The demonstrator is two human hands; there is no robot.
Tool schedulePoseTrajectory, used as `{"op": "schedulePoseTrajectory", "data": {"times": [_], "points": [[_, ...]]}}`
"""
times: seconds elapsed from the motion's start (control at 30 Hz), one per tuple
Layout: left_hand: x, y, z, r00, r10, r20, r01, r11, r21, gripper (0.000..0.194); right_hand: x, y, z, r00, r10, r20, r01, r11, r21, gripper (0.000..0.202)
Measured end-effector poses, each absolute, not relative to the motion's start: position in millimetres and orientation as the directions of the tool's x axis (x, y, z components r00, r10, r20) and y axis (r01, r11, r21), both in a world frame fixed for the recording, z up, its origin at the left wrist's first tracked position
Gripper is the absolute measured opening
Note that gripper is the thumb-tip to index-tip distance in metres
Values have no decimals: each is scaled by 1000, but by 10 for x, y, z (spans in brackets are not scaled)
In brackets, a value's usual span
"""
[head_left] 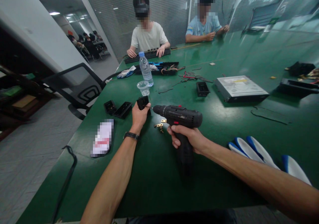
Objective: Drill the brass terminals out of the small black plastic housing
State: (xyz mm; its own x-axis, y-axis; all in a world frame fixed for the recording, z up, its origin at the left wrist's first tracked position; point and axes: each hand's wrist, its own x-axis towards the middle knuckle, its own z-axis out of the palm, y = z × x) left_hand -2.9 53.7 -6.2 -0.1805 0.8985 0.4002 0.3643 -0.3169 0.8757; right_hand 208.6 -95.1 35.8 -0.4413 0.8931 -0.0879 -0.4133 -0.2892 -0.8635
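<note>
Two black housings (116, 109) sit at nine o'clock from the left hand (139, 117), which curls closed around another black housing (142, 102), seemingly bracing it against the drill's push; brass terminal pieces (159, 125) lie around four o'clock, within easy reach. And here's the right hand (185, 136), wrapped round the cordless drill (183, 115), bit aimed at nine, contact unclear; gloves (261, 151) rest near three o'clock.

Glass partition (171, 14), grey floor (37, 141).
</note>
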Motion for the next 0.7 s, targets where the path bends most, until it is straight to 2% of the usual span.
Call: {"op": "schedulePoseTrajectory", "data": {"times": [0.7], "points": [[-13,520,-17,-186,908,376,366,-291,884,40,2074,-959,339,-434,898,-79,-424,-281,-861,17]]}}
